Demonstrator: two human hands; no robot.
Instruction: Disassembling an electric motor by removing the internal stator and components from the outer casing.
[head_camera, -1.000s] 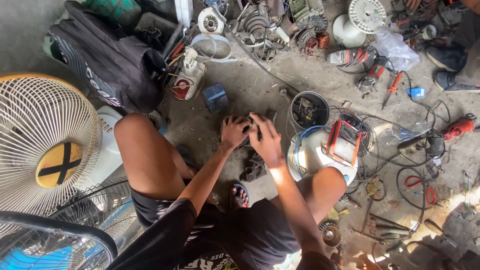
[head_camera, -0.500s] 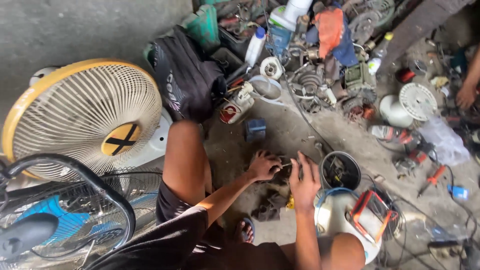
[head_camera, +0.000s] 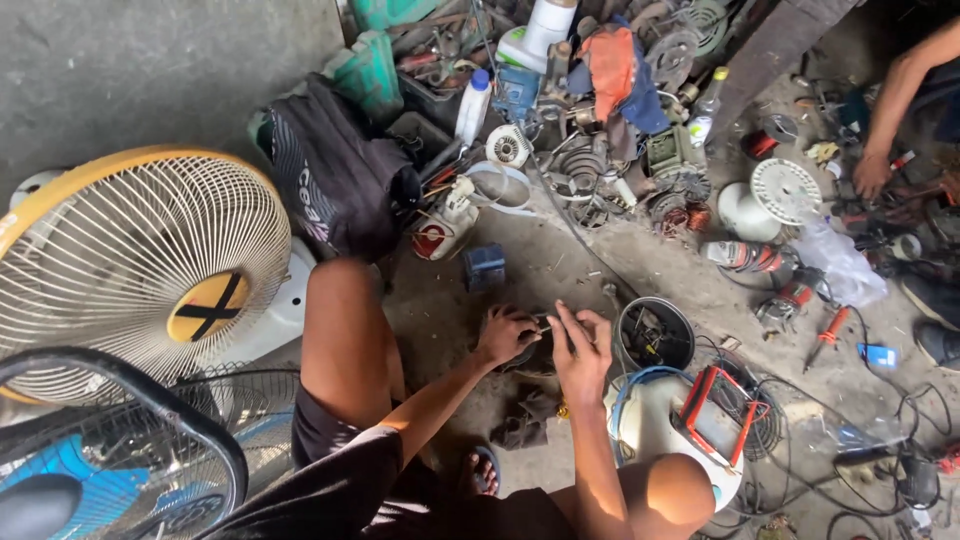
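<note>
left hand (head_camera: 505, 334) | right hand (head_camera: 580, 345) | fingers of both clamped on one dark motor part (head_camera: 540, 352) | two fan guards (head_camera: 130, 260)

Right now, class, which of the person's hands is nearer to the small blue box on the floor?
Left. The left hand sits just below the small blue box, gripping a dark part. The right hand is farther off, to the right of that part.

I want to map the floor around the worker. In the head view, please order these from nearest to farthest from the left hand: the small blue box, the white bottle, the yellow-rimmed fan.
1. Small blue box, just beyond the left hand.
2. White bottle, farther up, among the clutter.
3. Yellow-rimmed fan, far to the left.
</note>
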